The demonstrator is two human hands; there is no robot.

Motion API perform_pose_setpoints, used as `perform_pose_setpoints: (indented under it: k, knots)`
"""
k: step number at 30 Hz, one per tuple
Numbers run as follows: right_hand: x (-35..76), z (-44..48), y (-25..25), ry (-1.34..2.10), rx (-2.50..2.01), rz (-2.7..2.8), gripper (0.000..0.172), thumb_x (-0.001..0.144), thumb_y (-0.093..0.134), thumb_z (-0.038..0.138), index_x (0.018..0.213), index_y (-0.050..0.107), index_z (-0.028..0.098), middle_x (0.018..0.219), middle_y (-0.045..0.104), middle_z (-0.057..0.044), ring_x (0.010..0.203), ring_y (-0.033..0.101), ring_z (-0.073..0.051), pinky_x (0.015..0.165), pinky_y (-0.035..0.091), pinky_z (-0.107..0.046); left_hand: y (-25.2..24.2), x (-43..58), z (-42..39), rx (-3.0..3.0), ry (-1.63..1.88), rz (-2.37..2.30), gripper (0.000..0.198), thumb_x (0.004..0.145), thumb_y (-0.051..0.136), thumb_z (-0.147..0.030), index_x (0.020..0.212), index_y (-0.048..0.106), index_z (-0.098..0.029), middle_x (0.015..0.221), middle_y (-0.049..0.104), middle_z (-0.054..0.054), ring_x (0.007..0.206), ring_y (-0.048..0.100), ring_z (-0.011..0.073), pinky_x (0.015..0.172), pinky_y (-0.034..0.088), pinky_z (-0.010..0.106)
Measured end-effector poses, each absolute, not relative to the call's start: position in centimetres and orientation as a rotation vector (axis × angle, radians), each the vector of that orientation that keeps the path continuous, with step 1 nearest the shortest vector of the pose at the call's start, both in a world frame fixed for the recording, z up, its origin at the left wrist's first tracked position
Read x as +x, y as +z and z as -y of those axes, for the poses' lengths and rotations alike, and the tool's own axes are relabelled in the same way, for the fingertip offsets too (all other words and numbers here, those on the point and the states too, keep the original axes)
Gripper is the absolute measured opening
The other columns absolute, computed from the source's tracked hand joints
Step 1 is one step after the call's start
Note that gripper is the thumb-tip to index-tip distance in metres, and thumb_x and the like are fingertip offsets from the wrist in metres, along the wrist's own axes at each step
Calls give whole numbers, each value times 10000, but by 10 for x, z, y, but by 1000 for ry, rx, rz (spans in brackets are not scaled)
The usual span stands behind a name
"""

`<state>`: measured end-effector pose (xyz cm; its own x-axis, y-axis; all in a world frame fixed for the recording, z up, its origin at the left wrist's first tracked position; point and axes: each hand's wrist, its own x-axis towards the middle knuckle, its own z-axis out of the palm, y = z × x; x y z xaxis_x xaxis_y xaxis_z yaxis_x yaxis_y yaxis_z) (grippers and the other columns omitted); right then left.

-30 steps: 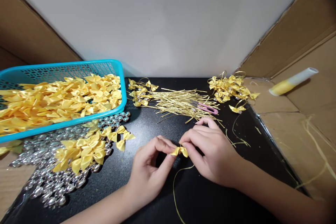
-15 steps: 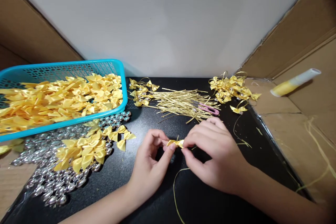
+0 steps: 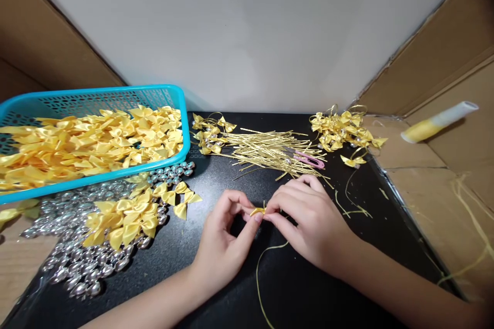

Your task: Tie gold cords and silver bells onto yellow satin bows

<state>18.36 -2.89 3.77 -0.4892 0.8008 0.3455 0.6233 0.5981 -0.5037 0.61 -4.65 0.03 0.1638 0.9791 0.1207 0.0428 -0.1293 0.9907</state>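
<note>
Nearest to me, a thin gold cord point(image 3: 258, 277) trails across the black bench point(image 3: 316, 298) and curves up toward the two hands. The left hand point(image 3: 222, 244) and the right hand point(image 3: 309, 223) meet fingertip to fingertip over the middle of the bench, both pinching a small yellow bow point(image 3: 258, 211) between thumb and forefinger, a short gold end sticking up from its knot. To the left of the hands lies a loose pile of yellow bows point(image 3: 127, 216) on top of a spread of silver beads point(image 3: 77, 267). Beyond that, a turquoise basket point(image 3: 96, 97) stands tilted at the bench's left edge, heaped with more yellow bows. Behind the hands, a bundle of cut gold cords point(image 3: 266, 149) lies across the bench with pink-handled scissors point(image 3: 309, 159) resting on it, a few tied bows point(image 3: 208, 133) at its left end. At the far right corner sits a heap of finished bows point(image 3: 343, 131) with beads. On the cardboard point(image 3: 417, 164) to the right lies a yellow and white tube point(image 3: 438, 122), against the pale wall's edge
</note>
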Motion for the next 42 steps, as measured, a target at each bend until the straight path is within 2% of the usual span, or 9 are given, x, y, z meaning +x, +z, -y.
perform_pose_setpoints:
  k: [13, 18, 27, 36, 42]
  knots:
    - [185, 27, 42, 646, -1129, 2284, 125, 909, 570, 112, 809, 554, 185, 824, 695, 16, 799, 612, -146, 889, 236, -341, -3, 5, 43, 1374, 1172, -1123, 124, 896, 588, -149, 889, 482, -212, 752, 545, -39, 687, 543, 92, 643, 452, 195]
    - [184, 28, 36, 557, -1119, 2213, 87, 886, 626, 169, 824, 570, 193, 768, 690, 26, 735, 597, -140, 902, 250, -340, -1, 6, 44, 1431, 1196, -1117, 144, 870, 611, -128, 874, 495, -212, 743, 541, -45, 683, 542, 84, 647, 459, 178]
    - [183, 31, 34, 396, -1099, 2282, 150, 941, 512, 131, 820, 588, 179, 736, 668, 8, 700, 571, -140, 882, 254, -361, -4, 3, 46, 1494, 1162, -1100, 126, 884, 596, -145, 901, 497, -220, 746, 549, -46, 671, 545, 87, 639, 453, 188]
    - [191, 20, 52, 831, -1128, 2334, 121, 915, 557, 106, 828, 534, 186, 848, 654, 1, 823, 572, -158, 823, 312, -334, -3, 4, 44, 1293, 1124, -1099, 134, 894, 606, -212, 889, 472, -214, 717, 564, -36, 670, 516, 102, 645, 428, 209]
    - [194, 20, 57, 864, -1143, 2263, 115, 893, 599, 121, 828, 543, 197, 838, 643, 21, 813, 569, -140, 817, 341, -308, -2, 3, 43, 1252, 1114, -1078, 147, 885, 620, -244, 891, 476, -213, 714, 570, -32, 663, 510, 106, 637, 417, 217]
